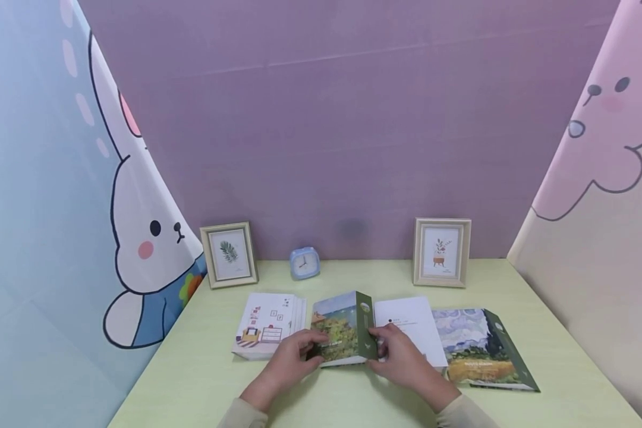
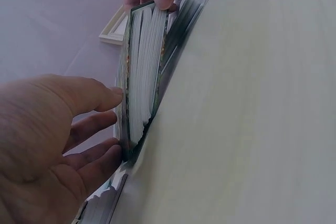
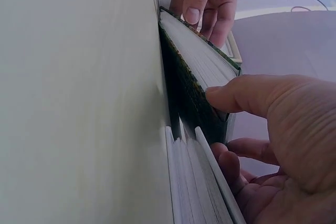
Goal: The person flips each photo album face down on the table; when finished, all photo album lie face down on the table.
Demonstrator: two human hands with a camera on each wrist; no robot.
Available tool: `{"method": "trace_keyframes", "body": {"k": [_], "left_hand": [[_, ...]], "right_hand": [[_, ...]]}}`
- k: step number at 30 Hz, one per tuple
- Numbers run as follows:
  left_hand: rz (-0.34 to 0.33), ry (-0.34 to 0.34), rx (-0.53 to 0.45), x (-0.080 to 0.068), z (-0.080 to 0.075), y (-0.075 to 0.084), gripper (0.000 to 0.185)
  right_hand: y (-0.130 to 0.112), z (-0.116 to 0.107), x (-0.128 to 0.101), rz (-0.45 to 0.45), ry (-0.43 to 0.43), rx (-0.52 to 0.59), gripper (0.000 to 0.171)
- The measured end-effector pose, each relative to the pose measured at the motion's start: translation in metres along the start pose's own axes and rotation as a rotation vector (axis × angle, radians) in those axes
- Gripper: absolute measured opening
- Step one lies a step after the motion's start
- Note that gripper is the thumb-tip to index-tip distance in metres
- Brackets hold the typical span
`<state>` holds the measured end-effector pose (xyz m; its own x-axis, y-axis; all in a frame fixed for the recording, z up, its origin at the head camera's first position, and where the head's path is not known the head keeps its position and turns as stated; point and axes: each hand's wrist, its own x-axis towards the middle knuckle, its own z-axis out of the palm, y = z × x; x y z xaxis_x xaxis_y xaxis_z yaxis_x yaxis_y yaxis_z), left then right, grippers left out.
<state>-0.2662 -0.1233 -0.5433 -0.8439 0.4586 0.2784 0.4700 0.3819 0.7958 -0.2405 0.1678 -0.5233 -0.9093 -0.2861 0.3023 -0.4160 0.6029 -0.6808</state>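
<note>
- Head view: a pale green counter (image 1: 203, 368) runs back to a plain purple wall (image 1: 348, 119), with a panel bearing a cartoon rabbit (image 1: 144, 238) on the left and a pink panel with a cartoon animal (image 1: 604, 137) on the right.
- Along the back edge stand a framed leaf print (image 1: 228, 254), a small blue clock (image 1: 304, 263) and a framed plant print (image 1: 441, 251), well apart from one another.
- A row of books lies across the middle of the counter: a white book with room drawings (image 1: 267, 324) at the left, an open white page (image 1: 413, 324) right of centre, and a book with a green spine and painted landscape cover (image 1: 481, 348) at the far right.
- Between the white book and the open page sits the green-spined painting book (image 1: 345, 327), its cover raised off the counter.
- The left hand (image 1: 294, 356) holds that book's left side, fingers bent against the cover and thumb near the lower edge; its grip is clamped on the book.
- The right hand (image 1: 401, 353) pinches the book's right side by the green spine, thumb on the front; its grip is likewise closed on the book.
- Left wrist view: the left fingertips (image 2: 107, 98) touch the cover, with the white page block (image 2: 144, 72) showing edge-on.
- Right wrist view: the right thumb (image 3: 231, 95) presses the cover by the page edges (image 3: 202, 56).
</note>
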Motion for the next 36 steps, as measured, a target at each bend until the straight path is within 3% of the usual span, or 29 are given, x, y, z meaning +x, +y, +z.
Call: {"method": "trace_keyframes", "body": {"k": [12, 24, 36], "left_hand": [[-0.009, 0.004, 0.012, 0.0006, -0.0032, -0.0065, 0.038], [0.032, -0.007, 0.043, -0.0008, -0.0043, -0.0044, 0.039], [-0.002, -0.025, 0.002, 0.0008, -0.0053, -0.001, 0.038]], "right_hand": [[-0.0018, 0.0038, -0.0011, 0.003, -0.016, -0.114, 0.069], [-0.0053, 0.0007, -0.0027, -0.035, -0.057, -0.2, 0.057], [-0.0067, 0.0001, -0.0025, -0.034, -0.083, -0.196, 0.053]]}}
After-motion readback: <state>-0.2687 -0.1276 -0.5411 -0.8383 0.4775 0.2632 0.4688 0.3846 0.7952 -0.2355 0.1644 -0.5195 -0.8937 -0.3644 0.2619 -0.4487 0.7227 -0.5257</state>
